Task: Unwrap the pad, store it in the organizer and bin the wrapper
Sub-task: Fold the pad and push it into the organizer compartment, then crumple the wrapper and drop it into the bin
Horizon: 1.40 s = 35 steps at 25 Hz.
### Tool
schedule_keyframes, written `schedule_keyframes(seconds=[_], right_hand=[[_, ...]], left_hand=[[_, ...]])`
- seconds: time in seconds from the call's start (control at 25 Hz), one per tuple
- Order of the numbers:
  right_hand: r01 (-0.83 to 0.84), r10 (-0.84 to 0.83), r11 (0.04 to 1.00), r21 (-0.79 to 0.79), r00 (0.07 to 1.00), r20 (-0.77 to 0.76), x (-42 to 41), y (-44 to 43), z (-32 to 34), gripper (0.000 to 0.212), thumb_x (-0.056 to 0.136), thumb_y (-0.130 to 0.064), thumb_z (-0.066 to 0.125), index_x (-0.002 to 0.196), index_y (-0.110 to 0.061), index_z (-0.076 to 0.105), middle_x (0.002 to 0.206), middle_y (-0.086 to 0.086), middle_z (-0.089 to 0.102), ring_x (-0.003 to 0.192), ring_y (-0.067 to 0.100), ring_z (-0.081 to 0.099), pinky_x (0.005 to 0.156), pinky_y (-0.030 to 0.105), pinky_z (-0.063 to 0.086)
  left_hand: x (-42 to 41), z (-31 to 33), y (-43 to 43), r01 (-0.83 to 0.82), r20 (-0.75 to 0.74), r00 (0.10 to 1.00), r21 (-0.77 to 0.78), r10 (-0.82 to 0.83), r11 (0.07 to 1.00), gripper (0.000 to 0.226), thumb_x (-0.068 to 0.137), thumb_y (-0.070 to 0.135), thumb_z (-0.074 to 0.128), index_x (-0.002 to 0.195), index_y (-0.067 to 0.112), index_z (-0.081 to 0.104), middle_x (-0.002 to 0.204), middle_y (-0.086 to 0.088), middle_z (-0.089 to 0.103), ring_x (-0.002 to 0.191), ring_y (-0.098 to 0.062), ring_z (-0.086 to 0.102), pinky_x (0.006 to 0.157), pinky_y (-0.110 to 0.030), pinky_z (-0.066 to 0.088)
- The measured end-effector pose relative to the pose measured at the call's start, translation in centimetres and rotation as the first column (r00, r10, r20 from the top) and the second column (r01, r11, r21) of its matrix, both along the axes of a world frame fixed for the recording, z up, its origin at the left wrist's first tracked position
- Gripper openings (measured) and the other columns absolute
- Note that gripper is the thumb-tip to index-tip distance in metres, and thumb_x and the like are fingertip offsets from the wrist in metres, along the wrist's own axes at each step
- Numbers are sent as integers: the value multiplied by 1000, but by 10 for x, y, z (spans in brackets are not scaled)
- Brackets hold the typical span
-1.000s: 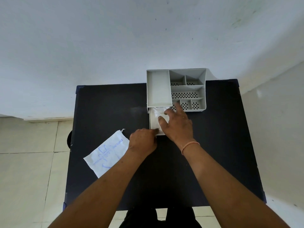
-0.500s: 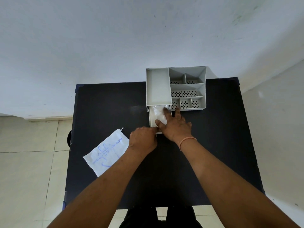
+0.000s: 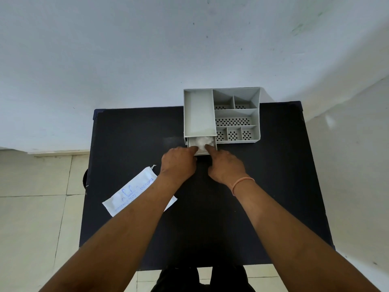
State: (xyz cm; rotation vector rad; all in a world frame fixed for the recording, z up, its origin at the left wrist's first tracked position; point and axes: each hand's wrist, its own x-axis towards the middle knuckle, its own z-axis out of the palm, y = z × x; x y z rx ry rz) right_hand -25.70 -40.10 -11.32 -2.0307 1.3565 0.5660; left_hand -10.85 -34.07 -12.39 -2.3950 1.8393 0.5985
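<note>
A grey organizer (image 3: pixel 199 114) stands at the table's far edge, its small drawer (image 3: pixel 202 153) pulled partly out toward me. The white pad (image 3: pixel 201 141) lies crumpled inside that drawer, partly under the organizer's body. My left hand (image 3: pixel 179 163) holds the drawer's front left corner with curled fingers. My right hand (image 3: pixel 226 167) has its index finger stretched onto the pad at the drawer's right side, the other fingers folded. The white wrapper (image 3: pixel 130 192) with blue print lies flat on the table's left side, partly under my left forearm.
The black table (image 3: pixel 273 186) is backed by a pale wall. The organizer's right half has several perforated compartments (image 3: pixel 232 121), all holding nothing. Tiled floor (image 3: pixel 37 218) shows to the left. No bin is in view.
The drawer has slid further into the organizer. My left hand moved forward with it. My right hand lifted its flat palm off the pad, leaving just the index finger on it.
</note>
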Motion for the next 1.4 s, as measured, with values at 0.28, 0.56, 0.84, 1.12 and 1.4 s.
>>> schedule_keyframes(seconds=[0.28,0.56,0.84,1.12,1.4], right_hand=[[67,-66,996,-59,997,28,6,-5,7,76,94,-24,63,160,-38,29,143,19,58,126,42,61,98,49,58],[482,-475,870,100,768,430,4,11,7,51,97,-17,63,147,-26,55,109,0,72,99,16,68,91,35,58],[627,-874,468,623,223,432,18,-4,-4,28,94,-3,63,118,-17,70,129,7,69,123,26,65,105,48,55],[530,-690,724,443,575,440,31,30,-12,30,95,-13,71,125,-20,71,128,0,73,120,18,68,96,29,55],[191,-248,946,262,948,202,114,92,-55,62,86,-34,83,140,-12,61,131,9,73,115,27,71,97,38,58]], left_hand=[[0,0,-9,30,55,998,-31,-28,999,51,104,40,58,152,28,48,109,-13,77,103,-38,74,79,-44,59],[0,3,-1,-190,-145,978,-291,153,938,28,97,36,68,121,24,77,94,-5,82,82,-27,77,74,-40,64],[9,1,10,-198,-352,926,-138,138,970,15,92,29,76,104,25,84,144,-1,70,121,-22,70,103,-37,53],[40,-10,60,-445,-441,809,-25,389,895,24,93,28,78,117,26,79,115,4,78,98,-12,70,91,-28,54],[95,-42,175,-769,-400,459,269,793,580,62,88,22,85,145,20,61,142,-6,69,118,-26,71,98,-38,57]])
